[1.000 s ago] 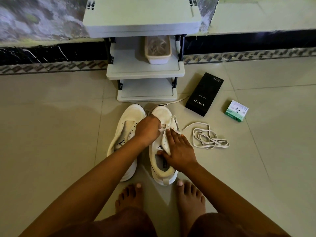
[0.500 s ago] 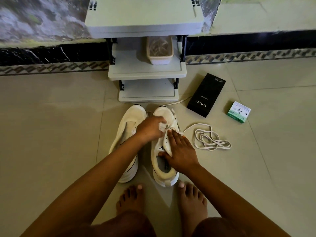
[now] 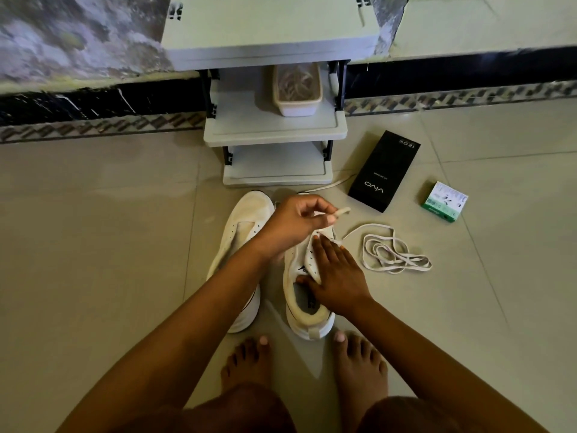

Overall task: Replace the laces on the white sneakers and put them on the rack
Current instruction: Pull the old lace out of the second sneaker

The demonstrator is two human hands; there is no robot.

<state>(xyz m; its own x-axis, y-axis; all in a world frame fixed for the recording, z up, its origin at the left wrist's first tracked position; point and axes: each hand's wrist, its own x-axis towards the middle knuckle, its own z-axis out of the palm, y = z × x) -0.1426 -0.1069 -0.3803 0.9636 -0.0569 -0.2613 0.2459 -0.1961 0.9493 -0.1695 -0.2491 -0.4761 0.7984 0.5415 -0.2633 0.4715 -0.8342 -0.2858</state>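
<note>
Presently: right sneaker [image 3: 307,310] pinned flat under right hand [image 3: 335,276], steadying eyelets; left hand [image 3: 292,225] pinching lace [image 3: 338,212] upward, probably drawing it out; loose lace [image 3: 395,254] beside.

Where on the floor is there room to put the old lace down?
Bare tiles lie left of the left sneaker, and right of the green box. It is crowded between the right sneaker, the loose lace and the black box.
</note>
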